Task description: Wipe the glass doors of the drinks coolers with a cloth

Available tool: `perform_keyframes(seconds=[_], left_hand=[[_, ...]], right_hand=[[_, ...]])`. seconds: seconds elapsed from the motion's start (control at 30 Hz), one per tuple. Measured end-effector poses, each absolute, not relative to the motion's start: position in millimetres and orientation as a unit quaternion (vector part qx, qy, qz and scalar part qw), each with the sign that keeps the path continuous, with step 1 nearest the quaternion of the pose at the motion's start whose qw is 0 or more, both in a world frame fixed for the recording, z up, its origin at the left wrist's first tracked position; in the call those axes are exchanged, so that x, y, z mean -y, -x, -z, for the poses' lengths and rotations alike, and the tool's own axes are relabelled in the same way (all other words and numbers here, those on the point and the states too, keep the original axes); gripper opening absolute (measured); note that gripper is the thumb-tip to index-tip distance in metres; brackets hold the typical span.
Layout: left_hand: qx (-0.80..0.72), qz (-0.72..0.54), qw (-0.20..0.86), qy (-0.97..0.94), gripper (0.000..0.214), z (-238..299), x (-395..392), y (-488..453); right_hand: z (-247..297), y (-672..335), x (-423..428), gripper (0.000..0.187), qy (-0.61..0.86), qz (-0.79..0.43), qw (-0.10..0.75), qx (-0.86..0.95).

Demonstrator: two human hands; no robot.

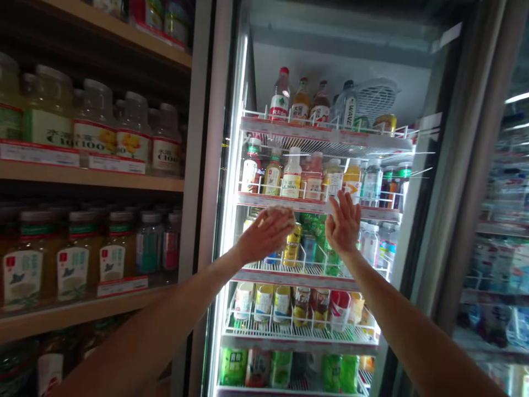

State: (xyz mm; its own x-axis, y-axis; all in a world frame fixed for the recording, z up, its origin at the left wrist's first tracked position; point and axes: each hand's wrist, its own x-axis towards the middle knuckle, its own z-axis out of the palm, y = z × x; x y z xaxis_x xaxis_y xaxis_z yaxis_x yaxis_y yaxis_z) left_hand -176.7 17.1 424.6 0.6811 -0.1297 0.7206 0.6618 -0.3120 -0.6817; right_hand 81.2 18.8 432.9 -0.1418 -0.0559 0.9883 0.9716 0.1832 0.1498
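Note:
My left hand (266, 237) reaches toward a lit drinks cooler, fingers closed over a crumpled pale cloth (281, 214) that shows along their upper edge. The cloth is slightly blurred. Just right of that hand stands a gold can (292, 245) on the middle rack. My right hand (344, 220) is raised with its fingers spread and holds nothing. It appears in front of the second shelf's edge, below an orange drink bottle (352, 179). Faint bright streaks suggest glass before the bottles, but whether either hand touches it I cannot tell.
To the left, wooden shelves (161, 184) carry several rows of juice bottles (134, 129). A metal cooler frame (204, 182) separates them from the cooler. Inside, wire racks (297, 328) hold bottles and cans. Further drinks (502, 193) appear at the right behind another frame.

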Motion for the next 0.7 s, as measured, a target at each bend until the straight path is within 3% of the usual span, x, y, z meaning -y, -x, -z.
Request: perform_keyframes(seconds=[0.1,0.23,0.43,0.6,0.7], left_hand=[[0.151,0.310,0.562,0.752,0.048,-423,-19,177],[0.269,0.436,0.515,0.688,0.051,-433,-23,180],[0.157,0.292,0.564,0.757,0.052,-432,-20,177],[0.261,0.417,0.533,0.689,0.050,-444,-24,168],[0.164,0.302,0.555,0.758,0.050,-440,-22,157]], right_hand=[[-433,-81,-18,0.052,0.397,0.504,0.517,0.567],[-433,-81,-18,0.053,0.392,0.507,0.519,0.565],[-433,-81,-18,0.050,0.384,0.510,0.521,0.567],[-433,-81,-18,0.048,0.376,0.517,0.526,0.561],[-433,-81,-18,0.048,0.371,0.517,0.526,0.564]])
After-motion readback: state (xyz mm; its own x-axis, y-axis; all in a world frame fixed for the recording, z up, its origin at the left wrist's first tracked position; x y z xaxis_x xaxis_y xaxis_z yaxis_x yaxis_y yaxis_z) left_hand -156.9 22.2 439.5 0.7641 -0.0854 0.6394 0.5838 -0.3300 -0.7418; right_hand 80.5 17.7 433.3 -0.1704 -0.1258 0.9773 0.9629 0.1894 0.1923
